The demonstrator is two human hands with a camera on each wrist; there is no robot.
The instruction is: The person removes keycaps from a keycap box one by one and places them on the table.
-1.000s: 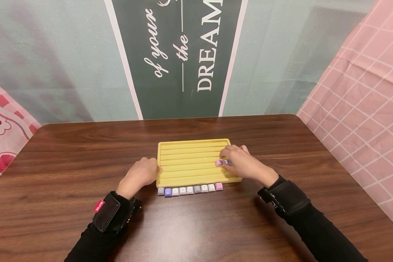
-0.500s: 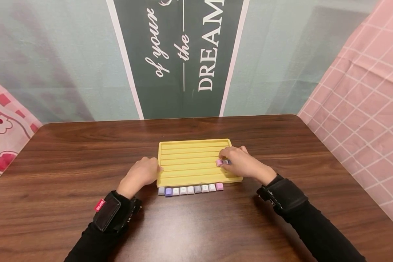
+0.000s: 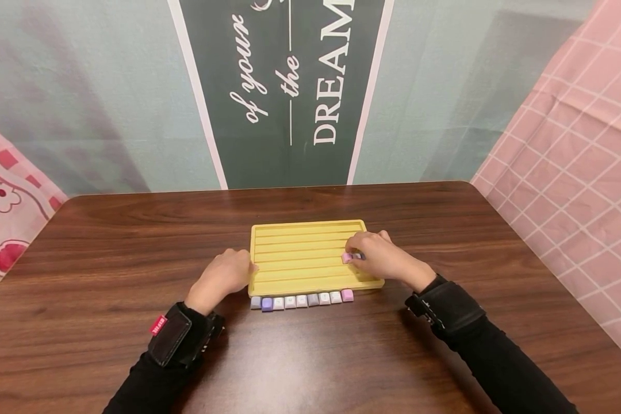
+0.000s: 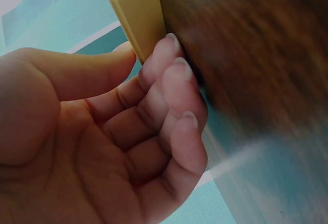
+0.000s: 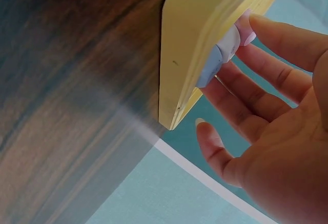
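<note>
A yellow tray [image 3: 295, 253] with long parallel ridges lies on the table. My left hand [image 3: 225, 273] holds its left end, thumb against the rim and the other fingers curled at the outer side, as the left wrist view shows. Inside the tray's right part, my right hand [image 3: 385, 259] pinches a pink keycap [image 5: 246, 27] between thumb and fingers. Beside it in the same channel sit a white keycap [image 5: 229, 44] and a blue keycap [image 5: 211, 66], close to the tray's right end. The right hand partly covers these two in the head view.
Along the tray's front edge runs a row of several keycaps [image 3: 302, 301] in white, grey, purple and pink. The brown wooden table [image 3: 310, 356] reaches back to a green printed cloth [image 3: 419, 115]. Pink checked cloth [image 3: 585, 172] hangs at the right.
</note>
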